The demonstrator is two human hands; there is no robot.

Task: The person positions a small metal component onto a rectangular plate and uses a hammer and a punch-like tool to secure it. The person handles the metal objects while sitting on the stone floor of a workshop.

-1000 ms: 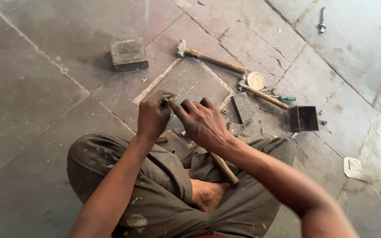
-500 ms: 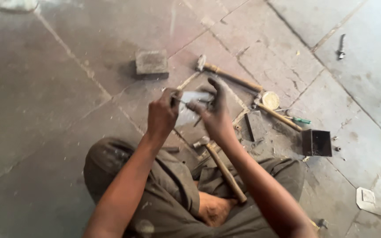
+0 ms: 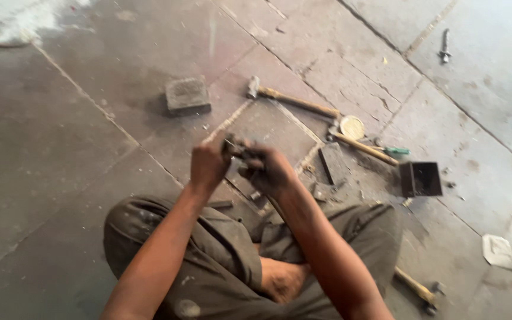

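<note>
I sit cross-legged on a stone floor (image 3: 60,154). My left hand (image 3: 208,166) and my right hand (image 3: 271,172) are raised together above my knees, both closed around a small dark metal piece (image 3: 237,148) held between them. The piece is blurred and mostly hidden by my fingers, so its shape is unclear. Just beyond my hands a square slab is set into the floor.
A grey square block (image 3: 188,95) lies to the far left. Two wooden-handled hammers (image 3: 294,102) (image 3: 362,148), a round yellowish tin (image 3: 352,127), a flat metal bar (image 3: 333,164) and an open dark metal box (image 3: 421,179) lie to the right. Another hammer (image 3: 419,290) rests by my right knee.
The pale piece visible between my hands half a second ago is now hidden. My hands have closed in tighter together. The view has shifted slightly.
</note>
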